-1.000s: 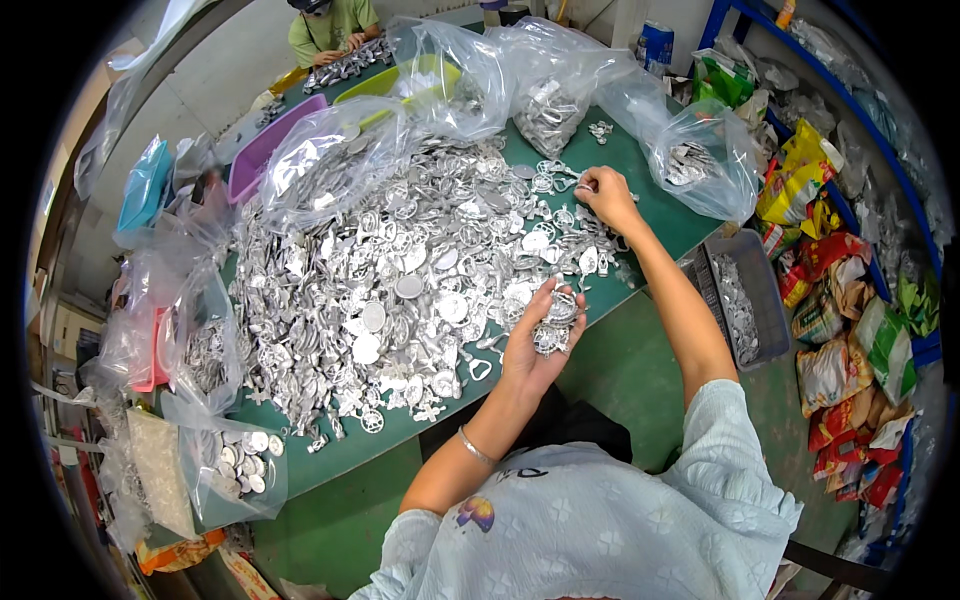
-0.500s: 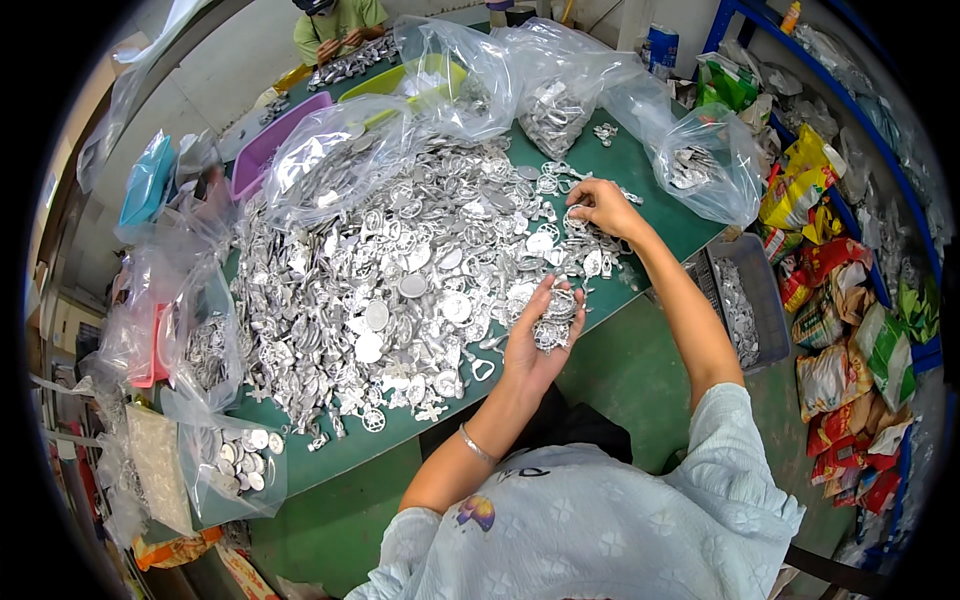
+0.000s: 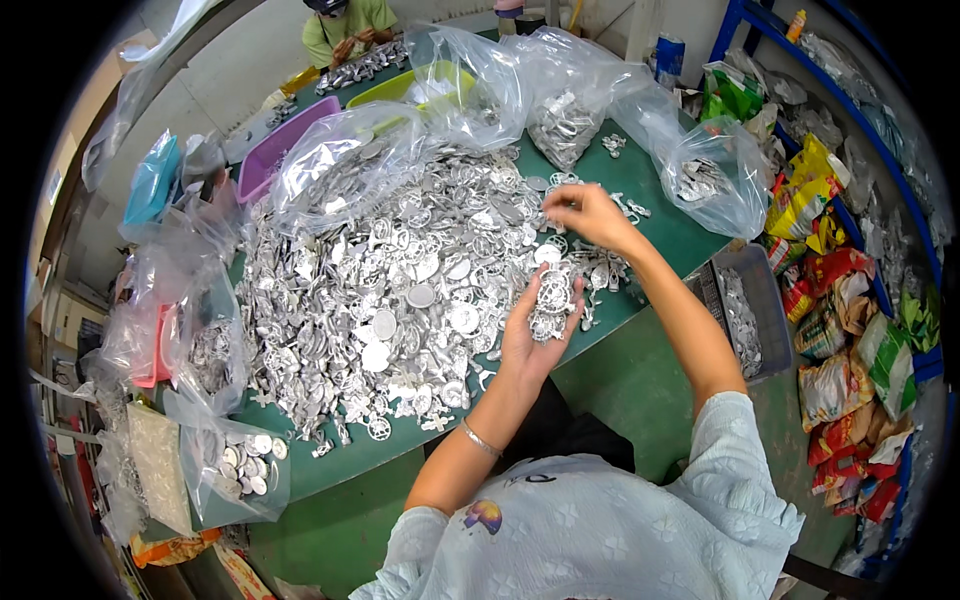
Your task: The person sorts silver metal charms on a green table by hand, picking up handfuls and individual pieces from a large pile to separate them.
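Observation:
A broad heap of silver-grey metal pendants (image 3: pixel 340 310), among them round discs, rings and crosses, covers much of the green table (image 3: pixel 675 235). Palm up at the heap's near right edge, my left hand (image 3: pixel 526 345) cradles a small stack of openwork metal pendants (image 3: pixel 553 298), its fingers curled round them. Above and a little right of it, my right hand (image 3: pixel 590 216) hovers over the heap's right side. Its thumb and fingers are bent together; whatever is between the tips is too small to make out.
Clear plastic bags (image 3: pixel 565 125) of metal pieces stand along the far side, beside a purple bin (image 3: pixel 262 165) and a lime-green bin (image 3: pixel 385 92). A grey crate (image 3: pixel 775 320) sits right of the table. Across it, another person (image 3: pixel 345 35) handles pieces. Shelving (image 3: pixel 880 150) lines the right.
My right hand has moved left and slightly down over the heap. My left hand still holds its stack, in nearly the same place. The whole view has shifted slightly.

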A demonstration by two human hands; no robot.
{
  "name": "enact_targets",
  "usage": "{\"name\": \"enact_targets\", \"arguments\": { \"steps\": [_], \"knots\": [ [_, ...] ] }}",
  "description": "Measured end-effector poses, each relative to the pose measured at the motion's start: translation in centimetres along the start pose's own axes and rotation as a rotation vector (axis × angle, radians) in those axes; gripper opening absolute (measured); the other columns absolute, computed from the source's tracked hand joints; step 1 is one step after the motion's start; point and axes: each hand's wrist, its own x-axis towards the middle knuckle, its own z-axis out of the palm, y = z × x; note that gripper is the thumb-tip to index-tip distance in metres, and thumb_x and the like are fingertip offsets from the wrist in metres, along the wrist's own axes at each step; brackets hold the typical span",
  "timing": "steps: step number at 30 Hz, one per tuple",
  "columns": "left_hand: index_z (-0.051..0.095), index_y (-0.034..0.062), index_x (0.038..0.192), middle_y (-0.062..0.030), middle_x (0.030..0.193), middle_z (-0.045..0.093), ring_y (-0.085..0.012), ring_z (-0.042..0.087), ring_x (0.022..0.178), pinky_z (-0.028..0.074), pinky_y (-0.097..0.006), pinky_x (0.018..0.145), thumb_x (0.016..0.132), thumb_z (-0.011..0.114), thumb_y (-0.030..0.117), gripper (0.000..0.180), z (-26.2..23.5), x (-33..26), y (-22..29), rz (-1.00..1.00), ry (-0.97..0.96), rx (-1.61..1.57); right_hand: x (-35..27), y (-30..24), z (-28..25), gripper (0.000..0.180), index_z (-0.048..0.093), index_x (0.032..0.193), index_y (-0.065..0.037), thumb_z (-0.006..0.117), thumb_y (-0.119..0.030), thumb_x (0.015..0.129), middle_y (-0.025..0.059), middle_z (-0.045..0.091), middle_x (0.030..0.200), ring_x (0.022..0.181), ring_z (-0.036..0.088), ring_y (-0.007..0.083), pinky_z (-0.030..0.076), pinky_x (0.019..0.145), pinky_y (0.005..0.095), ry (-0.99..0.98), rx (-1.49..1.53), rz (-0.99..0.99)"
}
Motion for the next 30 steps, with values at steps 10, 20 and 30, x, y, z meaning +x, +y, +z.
{"name": "enact_targets", "arguments": {
  "steps": [10, 20, 30],
  "knots": [
    [0.049, 0.0108, 0.117, -0.0102, 0.123, 0.050, -0.0306, 0.048, 0.113, 0.050, -0.042, 0.083, 0.087, 0.051, 0.018, 0.031, 0.0, -0.7, 0.4, 0.028, -0.052, -0.069, 3.5, 7.0, 0.9, 0.041, 0.056, 0.110, -0.005, 0.065, -0.004, 0.070, 0.0126, 0.051, 0.107, 0.104, 0.045, 0.0313, 0.035, 0.089, 0.0418, -0.031, -0.757, -0.005],
    [0.050, 0.0122, 0.116, -0.0099, 0.122, 0.051, -0.0298, 0.050, 0.112, 0.051, -0.039, 0.081, 0.087, 0.051, 0.019, 0.030, -0.1, -1.1, 0.1, 0.012, -0.035, -0.146, 4.4, 5.6, -1.5, 0.025, 0.062, 0.083, -0.001, 0.074, -0.006, 0.062, 0.0158, 0.063, 0.080, 0.077, 0.061, 0.0295, 0.048, 0.068, 0.0365, 0.147, -0.331, 0.106],
    [0.046, 0.0102, 0.120, -0.0109, 0.123, 0.049, -0.0287, 0.050, 0.111, 0.050, -0.038, 0.082, 0.088, 0.051, 0.017, 0.033, -0.2, -1.9, 0.0, -0.008, -0.061, -0.109, 6.4, 6.3, 0.3, 0.019, 0.058, 0.090, 0.006, 0.057, 0.001, 0.071, 0.0266, 0.051, 0.106, 0.101, 0.052, 0.0415, 0.044, 0.085, 0.0441, -0.027, -0.801, 0.208]
  ]
}}
